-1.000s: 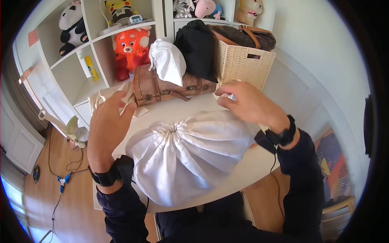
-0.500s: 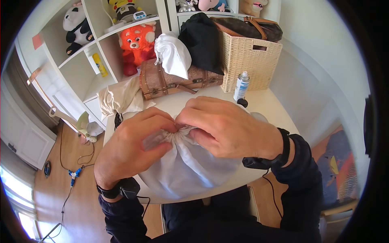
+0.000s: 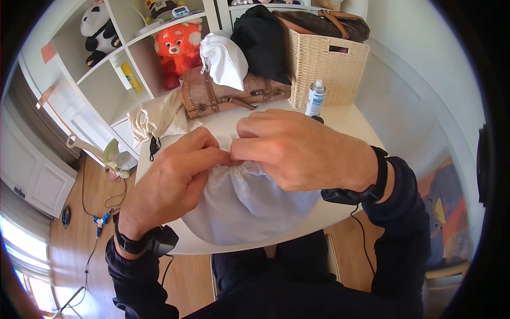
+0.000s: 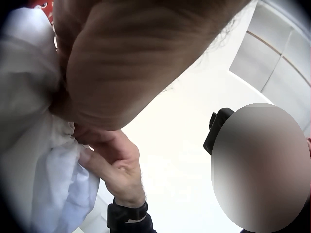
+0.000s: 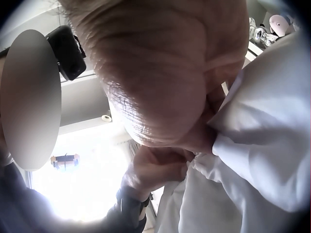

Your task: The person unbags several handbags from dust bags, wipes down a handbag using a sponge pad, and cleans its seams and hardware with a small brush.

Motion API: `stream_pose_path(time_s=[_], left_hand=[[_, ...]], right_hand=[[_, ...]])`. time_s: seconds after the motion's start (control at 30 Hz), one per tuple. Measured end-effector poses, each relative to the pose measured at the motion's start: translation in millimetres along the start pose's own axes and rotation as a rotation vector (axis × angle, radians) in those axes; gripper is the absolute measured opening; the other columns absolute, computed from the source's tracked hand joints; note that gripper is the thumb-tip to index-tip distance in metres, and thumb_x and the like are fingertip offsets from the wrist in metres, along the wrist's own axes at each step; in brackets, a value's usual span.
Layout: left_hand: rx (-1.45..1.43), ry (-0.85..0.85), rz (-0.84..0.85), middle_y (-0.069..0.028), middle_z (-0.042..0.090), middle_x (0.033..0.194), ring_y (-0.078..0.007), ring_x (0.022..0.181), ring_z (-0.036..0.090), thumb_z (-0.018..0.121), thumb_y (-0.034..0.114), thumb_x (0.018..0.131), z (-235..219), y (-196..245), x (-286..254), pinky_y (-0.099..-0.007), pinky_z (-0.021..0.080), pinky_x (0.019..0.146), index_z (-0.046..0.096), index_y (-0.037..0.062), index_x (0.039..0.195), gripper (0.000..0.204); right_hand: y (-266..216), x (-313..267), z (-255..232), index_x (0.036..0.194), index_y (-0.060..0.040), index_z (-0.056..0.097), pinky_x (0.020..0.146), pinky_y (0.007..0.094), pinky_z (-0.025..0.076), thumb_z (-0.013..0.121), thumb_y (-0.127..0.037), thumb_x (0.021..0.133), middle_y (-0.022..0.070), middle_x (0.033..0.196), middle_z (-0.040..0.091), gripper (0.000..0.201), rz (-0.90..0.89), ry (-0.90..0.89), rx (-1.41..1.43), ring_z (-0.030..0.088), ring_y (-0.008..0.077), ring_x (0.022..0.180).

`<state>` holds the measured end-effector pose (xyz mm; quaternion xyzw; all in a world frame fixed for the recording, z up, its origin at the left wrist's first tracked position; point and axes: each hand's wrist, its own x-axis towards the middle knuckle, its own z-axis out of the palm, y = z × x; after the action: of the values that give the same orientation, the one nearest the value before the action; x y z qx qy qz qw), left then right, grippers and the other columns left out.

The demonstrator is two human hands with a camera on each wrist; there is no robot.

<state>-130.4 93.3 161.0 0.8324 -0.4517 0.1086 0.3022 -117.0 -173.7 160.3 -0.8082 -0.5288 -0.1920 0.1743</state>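
A white drawstring bag (image 3: 249,212) with a gathered neck lies at the table's front edge. My left hand (image 3: 178,178) pinches the ruched cloth at its neck from the left. From the other side, my right hand (image 3: 297,154) grips the same gathers, knuckles up, so both sets of fingertips nearly meet. In the left wrist view the cloth (image 4: 63,184) hangs in folds below the right thumb. The right wrist view shows smooth fabric (image 5: 262,145) bulging beside the pinched neck. Whatever is inside the bag is hidden.
Behind the hands stand a spray can (image 3: 315,99), a brown trunk (image 3: 199,98) and a wicker basket (image 3: 319,64). A small white bag (image 3: 226,61) and a black bag (image 3: 260,40) rest on the trunk. A beige cloth bag (image 3: 156,117) lies at the left.
Both hands, apart on either side of the bag a second ago, have come together at its neck. The left fingers have closed further on the cloth. The spray can has come into view.
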Motion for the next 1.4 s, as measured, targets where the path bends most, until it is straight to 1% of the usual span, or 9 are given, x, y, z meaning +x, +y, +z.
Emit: stream_pose_path(time_s=[0.27, 0.43, 0.7, 0.87, 0.97, 1.13, 1.23, 1.3, 1.4], left_hand=[[0.173, -0.046, 0.077, -0.0157, 0.058, 0.098, -0.0382, 0.093, 0.064, 0.059, -0.013, 0.084, 1, 12, 5, -0.0475, 0.053, 0.081, 0.073, -0.0002, 0.105, 0.028], [0.252, -0.082, 0.104, -0.0158, 0.061, 0.102, -0.0376, 0.095, 0.065, 0.060, -0.014, 0.085, 2, 16, 5, -0.0464, 0.054, 0.082, 0.070, -0.0021, 0.103, 0.024], [0.390, -0.134, 0.005, -0.0135, 0.056, 0.098, -0.0352, 0.095, 0.064, 0.061, -0.010, 0.084, -2, 29, -4, -0.0454, 0.053, 0.082, 0.074, 0.0048, 0.107, 0.031], [0.432, -0.085, 0.066, -0.0130, 0.054, 0.096, -0.0344, 0.091, 0.062, 0.061, -0.010, 0.083, 3, 31, 0, -0.0449, 0.052, 0.079, 0.076, 0.0061, 0.107, 0.032], [0.503, -0.106, 0.096, -0.0132, 0.054, 0.095, -0.0342, 0.089, 0.061, 0.063, -0.008, 0.082, -1, 33, 1, -0.0448, 0.051, 0.077, 0.075, 0.0054, 0.102, 0.027], [0.595, -0.092, 0.145, -0.0130, 0.055, 0.094, -0.0352, 0.088, 0.061, 0.071, 0.002, 0.079, -4, 38, -4, -0.0475, 0.050, 0.077, 0.072, 0.0033, 0.094, 0.016], [0.739, -0.124, 0.048, -0.0136, 0.060, 0.098, -0.0343, 0.093, 0.063, 0.077, 0.013, 0.079, -18, 47, -15, -0.0464, 0.050, 0.080, 0.070, 0.0028, 0.085, 0.014], [0.778, 0.044, 0.049, -0.0143, 0.064, 0.102, -0.0356, 0.097, 0.063, 0.084, 0.020, 0.077, -35, 36, -33, -0.0470, 0.050, 0.084, 0.071, 0.0019, 0.088, 0.024], [0.842, 0.085, -0.106, -0.0150, 0.066, 0.105, -0.0366, 0.099, 0.064, 0.087, 0.025, 0.079, -64, 5, -82, -0.0473, 0.050, 0.084, 0.072, 0.0020, 0.090, 0.029]], right_hand=[[-9, 0, -3, 0.102, -0.0044, 0.072, 0.092, 0.0441, 0.055, 0.066, -0.005, 0.085, 0.0120, 0.095, 0.066, 0.018, -0.059, -0.010, -0.100, 0.067, 0.0329, 0.100], [-12, -9, -10, 0.099, -0.0045, 0.070, 0.088, 0.0440, 0.056, 0.065, -0.004, 0.085, 0.0129, 0.095, 0.066, 0.014, -0.028, -0.013, -0.134, 0.068, 0.0337, 0.097], [-11, -36, -35, 0.104, -0.0054, 0.069, 0.083, 0.0433, 0.053, 0.065, -0.001, 0.085, 0.0118, 0.095, 0.061, 0.020, 0.051, -0.084, -0.188, 0.065, 0.0335, 0.094], [-23, -37, -34, 0.106, -0.0079, 0.073, 0.087, 0.0410, 0.053, 0.065, -0.004, 0.086, 0.0102, 0.094, 0.062, 0.022, 0.037, -0.101, -0.193, 0.066, 0.0296, 0.099], [-27, -36, -29, 0.100, -0.0057, 0.075, 0.082, 0.0400, 0.052, 0.065, -0.003, 0.084, 0.0101, 0.096, 0.060, 0.019, -0.008, -0.117, -0.250, 0.064, 0.0300, 0.094], [-38, -35, -30, 0.094, -0.0062, 0.076, 0.084, 0.0429, 0.053, 0.081, -0.019, 0.078, 0.0096, 0.098, 0.060, 0.020, 0.029, -0.056, -0.337, 0.064, 0.0297, 0.096], [-37, -46, -41, 0.092, -0.0061, 0.075, 0.085, 0.0443, 0.053, 0.088, -0.024, 0.072, 0.0105, 0.101, 0.061, 0.029, 0.077, -0.005, -0.419, 0.065, 0.0315, 0.098], [-23, -68, -57, 0.091, -0.0058, 0.074, 0.084, 0.0446, 0.053, 0.089, -0.024, 0.072, 0.0116, 0.103, 0.062, 0.031, 0.144, -0.003, -0.473, 0.065, 0.0327, 0.099], [8, -121, -88, 0.091, -0.0051, 0.072, 0.083, 0.0455, 0.054, 0.091, -0.024, 0.072, 0.0142, 0.108, 0.064, 0.033, 0.245, 0.070, -0.619, 0.065, 0.0357, 0.102]])
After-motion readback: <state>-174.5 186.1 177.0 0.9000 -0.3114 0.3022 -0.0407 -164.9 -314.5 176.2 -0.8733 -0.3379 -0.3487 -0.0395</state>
